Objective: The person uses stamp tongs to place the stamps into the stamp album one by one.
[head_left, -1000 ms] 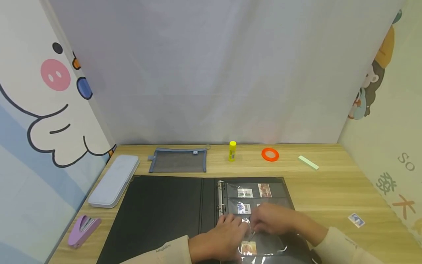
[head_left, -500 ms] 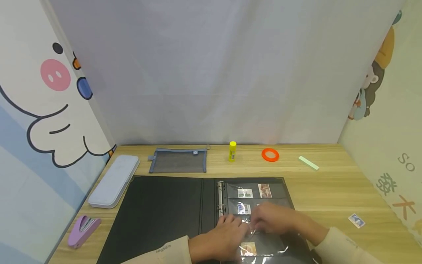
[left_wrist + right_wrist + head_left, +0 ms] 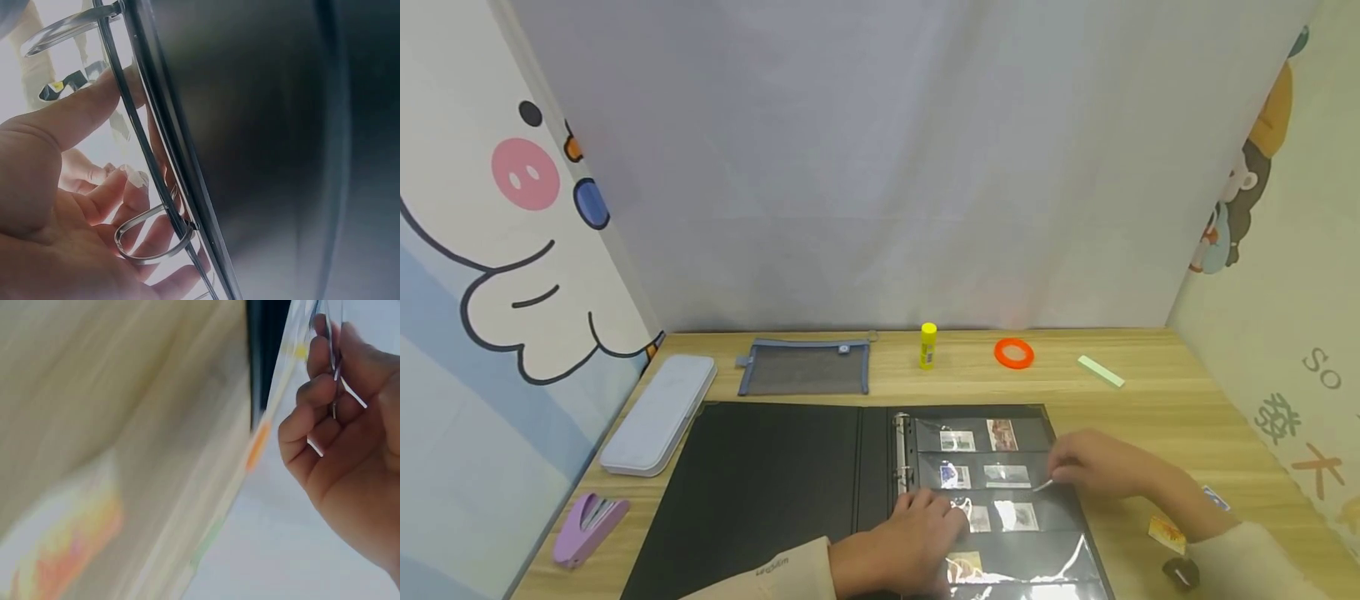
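A black ring binder (image 3: 775, 475) lies spread on the table, a clear pocket page (image 3: 1045, 546) on its right side. Several stamps sit in the pockets, among them a pale stamp (image 3: 1019, 517) and an orange-tan stamp (image 3: 966, 567). My left hand (image 3: 921, 537) rests on the page beside the metal rings (image 3: 153, 240), its fingers loosely bent. Thin metal tweezers (image 3: 335, 369) are pinched in my right hand (image 3: 1101, 465), above the page's right edge. Their tips (image 3: 1042, 486) point left, over the second and third rows; nothing can be made out between them.
Right of the binder lie a yellow-orange stamp (image 3: 1167, 533), a small dark object (image 3: 1182, 572) and a blue stamp (image 3: 1216, 497) partly behind the forearm. Along the back stand a mesh pouch (image 3: 808, 367), glue stick (image 3: 928, 347), orange ring (image 3: 1013, 353) and green strip (image 3: 1101, 371). A pale case (image 3: 658, 415) and purple stapler (image 3: 589, 529) are left.
My right hand has moved right with the tweezers, away from the left hand, uncovering stamps in the second and third rows. Its forearm now partly covers the blue stamp. The left hand stays put.
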`<state>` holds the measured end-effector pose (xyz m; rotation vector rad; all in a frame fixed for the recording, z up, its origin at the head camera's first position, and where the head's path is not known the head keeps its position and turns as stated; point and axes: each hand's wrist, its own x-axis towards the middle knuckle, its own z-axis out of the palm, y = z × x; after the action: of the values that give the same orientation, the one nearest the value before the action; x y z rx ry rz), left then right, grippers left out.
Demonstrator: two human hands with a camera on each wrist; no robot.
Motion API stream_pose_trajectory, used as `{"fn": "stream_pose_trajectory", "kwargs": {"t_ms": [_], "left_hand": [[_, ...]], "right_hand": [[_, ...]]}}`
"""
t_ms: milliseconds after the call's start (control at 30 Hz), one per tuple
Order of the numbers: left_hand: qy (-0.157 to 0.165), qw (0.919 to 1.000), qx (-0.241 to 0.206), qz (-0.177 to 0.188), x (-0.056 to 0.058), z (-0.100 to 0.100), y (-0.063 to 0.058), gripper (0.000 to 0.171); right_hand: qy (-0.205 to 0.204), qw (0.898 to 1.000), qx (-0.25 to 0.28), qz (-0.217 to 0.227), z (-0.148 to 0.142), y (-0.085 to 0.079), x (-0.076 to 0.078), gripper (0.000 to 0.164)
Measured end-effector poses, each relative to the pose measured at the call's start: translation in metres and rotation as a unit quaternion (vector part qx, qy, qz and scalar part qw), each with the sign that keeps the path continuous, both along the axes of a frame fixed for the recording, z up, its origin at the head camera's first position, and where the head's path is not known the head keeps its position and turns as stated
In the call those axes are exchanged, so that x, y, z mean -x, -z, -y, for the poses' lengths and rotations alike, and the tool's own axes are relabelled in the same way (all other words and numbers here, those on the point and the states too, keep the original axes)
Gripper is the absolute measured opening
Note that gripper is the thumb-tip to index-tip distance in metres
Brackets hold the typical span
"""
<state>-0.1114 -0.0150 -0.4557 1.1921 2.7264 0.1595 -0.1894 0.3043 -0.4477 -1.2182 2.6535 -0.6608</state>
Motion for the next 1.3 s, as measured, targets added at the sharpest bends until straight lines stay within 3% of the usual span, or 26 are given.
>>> {"fn": "stream_pose_trajectory", "kwargs": {"t_ms": [167,367,633,833,1033,1300], "left_hand": [[0.001,1.0000,-0.001,0.003,0.000,0.000,0.000,0.060],[0.000,1.0000,-0.004,0.004,0.000,0.000,-0.001,0.061],[0.000,1.0000,-0.002,0.003,0.000,0.000,-0.001,0.062],[0.000,0.9998,0.001,0.022,0.001,0.000,-0.002,0.062],[-0.001,0.9998,0.003,0.022,0.002,0.000,-0.001,0.062],[-0.004,0.9998,0.005,0.018,0.002,-0.001,-0.001,0.063]], "right_hand": [[0.043,0.999,0.009,0.019,-0.042,-0.004,-0.005,0.012],[0.087,0.996,-0.017,0.029,-0.087,-0.005,-0.018,0.014],[0.105,0.992,0.003,0.072,-0.133,0.003,-0.041,0.019],[0.118,0.988,-0.012,0.094,-0.150,0.006,-0.054,0.017],[0.139,0.985,-0.046,0.088,-0.158,0.008,-0.062,0.015],[0.105,0.990,0.001,0.097,-0.146,0.014,-0.062,0.023]]}}
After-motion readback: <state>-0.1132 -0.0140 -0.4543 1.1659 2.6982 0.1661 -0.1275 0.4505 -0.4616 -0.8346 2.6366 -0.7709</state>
